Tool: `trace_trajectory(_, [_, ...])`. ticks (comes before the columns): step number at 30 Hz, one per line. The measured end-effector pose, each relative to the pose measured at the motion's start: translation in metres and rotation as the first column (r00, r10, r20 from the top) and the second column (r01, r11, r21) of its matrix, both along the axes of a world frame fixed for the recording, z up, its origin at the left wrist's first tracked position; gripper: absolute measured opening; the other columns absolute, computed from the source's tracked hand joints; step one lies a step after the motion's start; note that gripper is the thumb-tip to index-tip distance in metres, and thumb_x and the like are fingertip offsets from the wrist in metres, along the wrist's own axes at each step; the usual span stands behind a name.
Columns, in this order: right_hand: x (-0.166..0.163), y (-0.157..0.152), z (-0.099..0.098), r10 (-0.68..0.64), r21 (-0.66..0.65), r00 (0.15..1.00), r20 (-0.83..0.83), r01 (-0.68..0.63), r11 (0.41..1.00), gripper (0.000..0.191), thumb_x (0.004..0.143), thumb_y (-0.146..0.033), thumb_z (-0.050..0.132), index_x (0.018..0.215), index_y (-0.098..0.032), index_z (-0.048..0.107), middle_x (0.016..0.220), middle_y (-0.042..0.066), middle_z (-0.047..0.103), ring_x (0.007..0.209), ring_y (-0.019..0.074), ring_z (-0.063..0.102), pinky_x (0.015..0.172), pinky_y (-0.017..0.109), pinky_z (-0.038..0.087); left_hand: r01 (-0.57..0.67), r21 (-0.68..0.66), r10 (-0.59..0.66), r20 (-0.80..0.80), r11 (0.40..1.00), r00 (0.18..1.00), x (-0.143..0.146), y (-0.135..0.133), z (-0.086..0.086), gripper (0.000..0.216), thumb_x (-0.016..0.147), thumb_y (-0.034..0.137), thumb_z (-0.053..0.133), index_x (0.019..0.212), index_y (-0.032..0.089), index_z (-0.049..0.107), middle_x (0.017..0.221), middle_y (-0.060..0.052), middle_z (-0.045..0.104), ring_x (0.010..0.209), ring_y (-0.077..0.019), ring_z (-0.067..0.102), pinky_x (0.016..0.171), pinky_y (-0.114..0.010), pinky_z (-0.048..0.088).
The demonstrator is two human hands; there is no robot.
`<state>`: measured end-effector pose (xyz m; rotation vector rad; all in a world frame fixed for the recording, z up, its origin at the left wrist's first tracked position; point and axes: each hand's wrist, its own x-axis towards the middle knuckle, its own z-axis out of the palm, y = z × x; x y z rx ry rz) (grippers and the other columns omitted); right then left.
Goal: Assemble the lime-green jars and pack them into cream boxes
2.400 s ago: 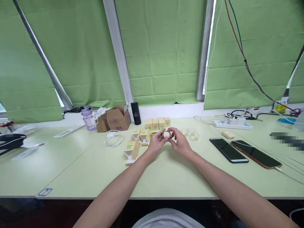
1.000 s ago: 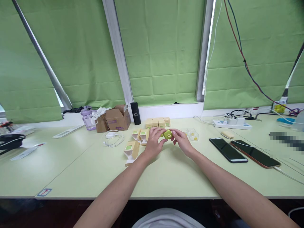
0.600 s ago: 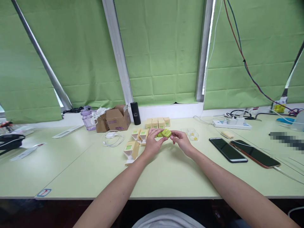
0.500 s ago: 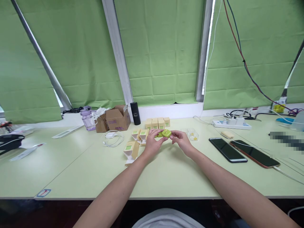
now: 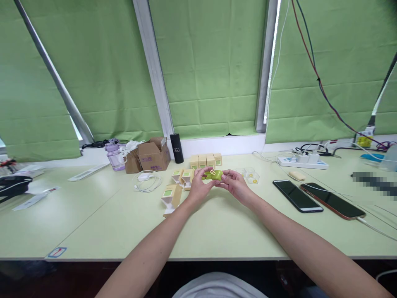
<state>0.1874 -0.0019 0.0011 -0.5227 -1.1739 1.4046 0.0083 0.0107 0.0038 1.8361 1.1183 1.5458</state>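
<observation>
Both hands hold a small lime-green rounded case [image 5: 218,176] above the table, with a pale yellow loop showing on its upper side. My left hand [image 5: 199,186] grips it from the left between thumb and fingers; more of the green surface shows by those fingers. From the right, my right hand [image 5: 237,188] pinches its edge. Just left of my left hand stand open small cartons with green windows, one nearer carton [image 5: 171,194] and a pair behind it [image 5: 187,177]. A clear plastic tray [image 5: 254,178] with yellow bits lies behind my right hand.
A row of small cartons [image 5: 202,160] stands at the back. Toward the left are a white cable [image 5: 145,188], a cardboard box [image 5: 153,156], a black cylinder [image 5: 176,149] and a purple bottle [image 5: 114,157]. On the right lie two phones [image 5: 297,196] and a power strip [image 5: 319,164].
The green case has been turned in my fingers, so the yellow loop now shows. My right hand has shifted slightly left and its fingers have moved around the case.
</observation>
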Motion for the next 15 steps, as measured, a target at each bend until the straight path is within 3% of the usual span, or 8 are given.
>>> trace_trajectory(5, [0.0002,0.0027,-0.0032,-0.016,0.007,0.999,0.032,0.016,1.0,0.048,0.067,-0.051,0.095,0.095,-0.019,0.071,0.098,0.008,0.08,0.085,0.0238,0.076,0.089,0.049,0.062,0.066,0.053,-0.063,-0.045,0.996,0.997,-0.0014,-0.0009,0.0006,0.061,0.067,0.013,0.091,0.124,0.029,0.075,0.123,-0.008,0.067,0.109,-0.0235,0.062,0.104,-0.045,0.051])
trace_trajectory(10, [-0.0002,0.0074,-0.0084,-0.059,0.01,0.994,0.088,0.058,0.998,0.054,0.064,-0.053,0.095,0.096,-0.019,0.068,0.09,0.006,0.077,0.074,0.0204,0.073,0.076,0.043,0.062,0.12,0.101,-0.108,-0.111,0.988,0.988,-0.0008,-0.0022,0.0,0.052,0.069,0.011,0.087,0.117,0.029,0.079,0.117,-0.007,0.069,0.121,-0.0269,0.057,0.109,-0.047,0.048])
trace_trajectory(15, [0.0031,0.0076,-0.0049,-0.158,0.08,0.95,0.271,0.141,0.987,0.05,0.075,-0.058,0.084,0.104,-0.021,0.067,0.086,0.006,0.075,0.077,0.0231,0.073,0.073,0.041,0.06,0.073,0.02,-0.072,-0.067,0.997,0.995,-0.0007,0.0006,-0.0026,0.048,0.069,0.015,0.09,0.114,0.028,0.08,0.121,-0.009,0.067,0.116,-0.0263,0.062,0.108,-0.047,0.049])
